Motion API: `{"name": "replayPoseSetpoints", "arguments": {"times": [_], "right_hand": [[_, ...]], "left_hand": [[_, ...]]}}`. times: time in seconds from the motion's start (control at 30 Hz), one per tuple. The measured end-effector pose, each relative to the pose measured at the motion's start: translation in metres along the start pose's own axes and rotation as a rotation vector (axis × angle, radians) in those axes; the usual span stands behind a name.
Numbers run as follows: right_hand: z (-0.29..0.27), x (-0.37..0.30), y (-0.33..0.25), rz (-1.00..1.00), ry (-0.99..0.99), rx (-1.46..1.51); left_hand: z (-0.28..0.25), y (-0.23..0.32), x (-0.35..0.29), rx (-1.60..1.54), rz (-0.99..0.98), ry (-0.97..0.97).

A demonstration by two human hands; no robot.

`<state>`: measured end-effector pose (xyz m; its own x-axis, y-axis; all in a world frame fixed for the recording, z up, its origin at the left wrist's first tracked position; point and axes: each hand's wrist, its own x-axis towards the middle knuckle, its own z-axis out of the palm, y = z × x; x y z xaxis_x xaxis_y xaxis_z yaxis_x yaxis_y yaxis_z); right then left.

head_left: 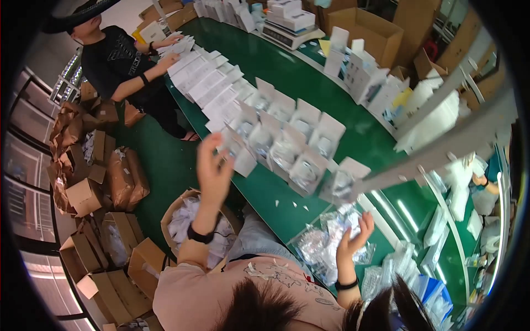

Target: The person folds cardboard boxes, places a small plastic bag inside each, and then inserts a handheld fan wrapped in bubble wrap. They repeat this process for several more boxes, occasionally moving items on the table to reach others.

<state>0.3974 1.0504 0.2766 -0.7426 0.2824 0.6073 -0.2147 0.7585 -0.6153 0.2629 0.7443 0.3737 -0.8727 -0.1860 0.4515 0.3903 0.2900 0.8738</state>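
My left hand (215, 171) is raised at the table's near edge, beside an open white box (243, 161) at the near left of a group. Its fingers are apart and a little blurred; nothing shows in them. Several open white boxes (306, 171) stand close together with lids up, clear-wrapped items inside. Over a heap of clear plastic packets (317, 248) my right hand (354, 238) hovers with thumb and fingers spread, holding nothing visible. One more open box (346, 179) stands just beyond that heap.
Across the green table (265, 60), a co-worker (118, 60) handles rows of white flaps (201, 77). A scale (287, 33) stands at the back. A slanted pale post (430, 149) crosses on the right. Cartons (116, 292) fill the floor at left; a box of white papers (190, 223) is beside me.
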Motion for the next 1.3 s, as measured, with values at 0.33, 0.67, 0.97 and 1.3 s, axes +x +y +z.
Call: {"name": "replayPoseSetpoints", "arguments": {"times": [0.33, 0.67, 0.97, 1.3], "right_hand": [[0.181, 0.104, -0.236, 0.284, -0.643, 1.236], [0.443, 0.152, -0.262, 0.821, -0.122, 1.052], [0.545, 0.18, -0.238, 0.944, -0.02, 0.799], [0.577, 0.181, -0.23, 0.966, -0.206, 0.89]], "left_hand": [[-0.163, -0.175, 0.235, -0.078, 0.045, 0.375], [-0.178, -0.285, 0.453, 0.323, -0.074, -0.074], [-0.137, -0.359, 0.515, 0.692, -0.464, -0.713], [-0.159, -0.396, 0.49, 0.147, -0.779, -0.966]]}}
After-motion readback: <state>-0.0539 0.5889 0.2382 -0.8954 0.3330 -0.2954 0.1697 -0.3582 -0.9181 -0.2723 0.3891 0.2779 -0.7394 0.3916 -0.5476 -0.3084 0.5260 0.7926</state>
